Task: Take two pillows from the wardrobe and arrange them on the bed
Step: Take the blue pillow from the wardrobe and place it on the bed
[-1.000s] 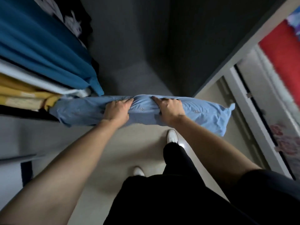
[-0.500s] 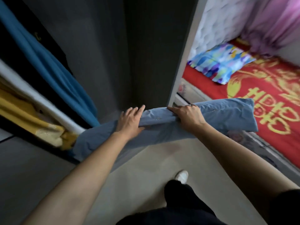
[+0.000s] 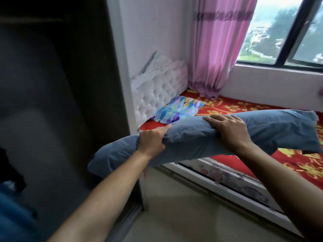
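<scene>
A long blue pillow point(image 3: 197, 137) hangs level in the air between the wardrobe and the bed, its right end over the mattress edge. My left hand point(image 3: 152, 141) grips its left part and my right hand point(image 3: 229, 130) grips its top near the middle. A second pillow point(image 3: 178, 110) with a bright multicoloured cover lies flat on the red and gold bedspread point(image 3: 248, 107) against the white tufted headboard point(image 3: 157, 91). The dark wardrobe point(image 3: 57, 95) stands open on the left.
A pink curtain point(image 3: 218, 46) hangs at the bed's far corner beside a window point(image 3: 283, 30). The white bed frame point(image 3: 223, 187) runs along the beige floor point(image 3: 174, 215). Blue cloth point(image 3: 12, 217) shows at the lower left inside the wardrobe.
I have turned right from the wardrobe toward the bed, carrying the blue pillow out and up. Its right end now reaches over the bed. Both hands keep their hold.
</scene>
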`<state>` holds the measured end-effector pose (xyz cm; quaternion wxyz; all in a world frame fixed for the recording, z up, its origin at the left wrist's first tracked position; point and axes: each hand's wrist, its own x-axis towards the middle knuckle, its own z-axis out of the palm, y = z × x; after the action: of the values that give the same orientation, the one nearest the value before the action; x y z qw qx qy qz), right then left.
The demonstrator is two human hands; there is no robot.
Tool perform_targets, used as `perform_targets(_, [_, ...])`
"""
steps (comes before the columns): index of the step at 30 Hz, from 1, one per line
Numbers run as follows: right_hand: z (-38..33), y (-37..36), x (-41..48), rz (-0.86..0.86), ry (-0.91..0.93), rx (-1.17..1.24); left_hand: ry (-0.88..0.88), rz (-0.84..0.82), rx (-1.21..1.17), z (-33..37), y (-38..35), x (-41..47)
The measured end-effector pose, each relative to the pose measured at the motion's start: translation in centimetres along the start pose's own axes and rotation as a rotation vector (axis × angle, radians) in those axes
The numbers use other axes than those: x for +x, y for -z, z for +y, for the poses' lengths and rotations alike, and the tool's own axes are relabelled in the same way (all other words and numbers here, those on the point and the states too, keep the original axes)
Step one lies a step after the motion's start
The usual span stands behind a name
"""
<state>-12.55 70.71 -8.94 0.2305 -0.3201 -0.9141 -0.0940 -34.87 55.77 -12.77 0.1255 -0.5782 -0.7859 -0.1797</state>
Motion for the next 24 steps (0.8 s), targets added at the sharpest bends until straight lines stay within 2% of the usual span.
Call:
perform_targets(5, [9.5,-1.5,2.5,0.097,-0.112,0.041,-0.088,0.057,0.093,6.3,-0.7,10.0])
perform_targets(10, [15.5,-4.9,6.3,0.092,-0.162,0.047,-0.137,0.030,0.169,8.1,-3.3,17.8])
perform_targets(15, [18.7,-8.9,11.7,0.094,-0.177,0.029,-0.142,0.049,0.166,7.0,-6.3,24.3])
perform_targets(24, [21.7,-17.6,23.4,-0.016,-0.225,-0.042,-0.187,0.074,0.074,0.4,-15.0,37.2])
